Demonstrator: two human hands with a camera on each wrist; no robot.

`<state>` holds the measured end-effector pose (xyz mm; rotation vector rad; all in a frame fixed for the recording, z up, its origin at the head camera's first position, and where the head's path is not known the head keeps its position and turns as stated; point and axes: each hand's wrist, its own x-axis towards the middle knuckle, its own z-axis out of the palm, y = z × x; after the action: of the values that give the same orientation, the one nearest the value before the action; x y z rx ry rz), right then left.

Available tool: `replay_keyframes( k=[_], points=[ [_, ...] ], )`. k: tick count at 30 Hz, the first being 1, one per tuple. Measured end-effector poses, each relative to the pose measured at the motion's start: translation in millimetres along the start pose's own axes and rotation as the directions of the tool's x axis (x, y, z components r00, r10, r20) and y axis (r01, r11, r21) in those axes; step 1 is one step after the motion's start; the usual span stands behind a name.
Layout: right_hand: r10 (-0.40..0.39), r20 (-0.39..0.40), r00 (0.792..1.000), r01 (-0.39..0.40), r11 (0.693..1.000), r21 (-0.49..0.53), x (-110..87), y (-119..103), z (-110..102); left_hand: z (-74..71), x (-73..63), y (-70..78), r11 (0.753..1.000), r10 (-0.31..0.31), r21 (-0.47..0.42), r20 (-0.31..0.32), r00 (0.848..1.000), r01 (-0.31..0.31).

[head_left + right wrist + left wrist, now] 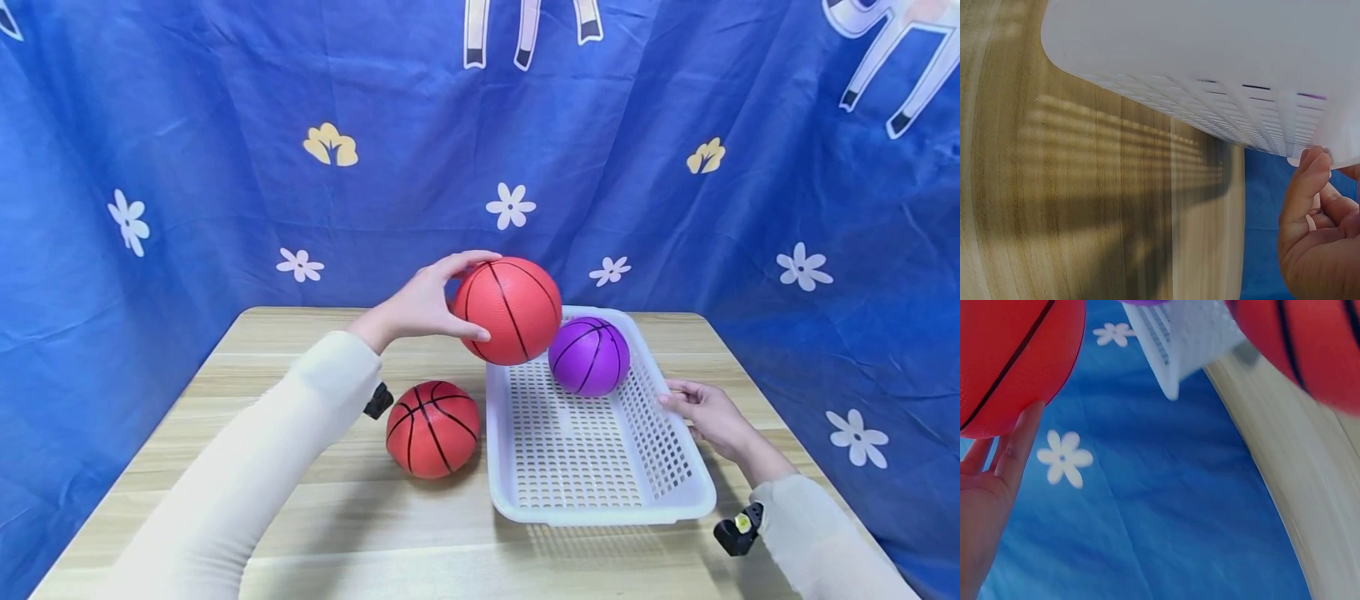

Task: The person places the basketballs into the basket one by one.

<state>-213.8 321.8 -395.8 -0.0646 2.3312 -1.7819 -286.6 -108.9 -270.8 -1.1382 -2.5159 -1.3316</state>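
Observation:
My left hand (423,304) grips a red toy basketball (512,312) between thumb and fingers, raised over the far left corner of a white plastic basket (600,515). In the left wrist view the fingers (1019,447) press against this ball's surface. Inside the basket, toward its far end, sits a purple toy basketball (590,358). A second red basketball (433,429) lies on the table, left of the basket. On the right side, my right hand (708,417) pinches the basket's rim, as the right wrist view also shows; part of its grip is hidden by the rim.
The wooden table (360,533) bears the basket and the loose ball. A blue curtain (405,200) with flower prints hangs along the table's back and sides. Small black wrist devices, such as the right one (738,529), sit below each wrist.

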Motion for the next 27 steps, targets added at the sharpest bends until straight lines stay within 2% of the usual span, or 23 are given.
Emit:
replay_keyframes(
  k=[6, 13, 20, 27],
  points=[
    [0.0, -0.004, 1.0, 0.0, 1.0, 0.001, 0.8, 1.9, -0.6, 19.8, 13.0, 14.4, 0.999, 0.038, -0.007, 0.028, 0.999, -0.038],
    [0.001, -0.016, 1.0, -0.001, 1.0, -0.014, 0.7, 0.3, -0.6, 49.5, 25.1, 27.0, 0.995, 0.081, -0.068, 0.078, 0.994, -0.076],
    [0.003, -0.021, 1.0, -0.004, 0.999, -0.041, 1.7, -0.8, -1.2, 80.4, 34.5, 38.1, 0.992, 0.123, -0.047, 0.145, 0.982, -0.117],
    [0.021, -0.039, 0.999, -0.023, 0.998, -0.055, 1.8, -0.3, -1.4, 109.8, 37.8, 42.3, 0.987, 0.14, -0.116, 0.241, 0.96, -0.115]
  ],
)
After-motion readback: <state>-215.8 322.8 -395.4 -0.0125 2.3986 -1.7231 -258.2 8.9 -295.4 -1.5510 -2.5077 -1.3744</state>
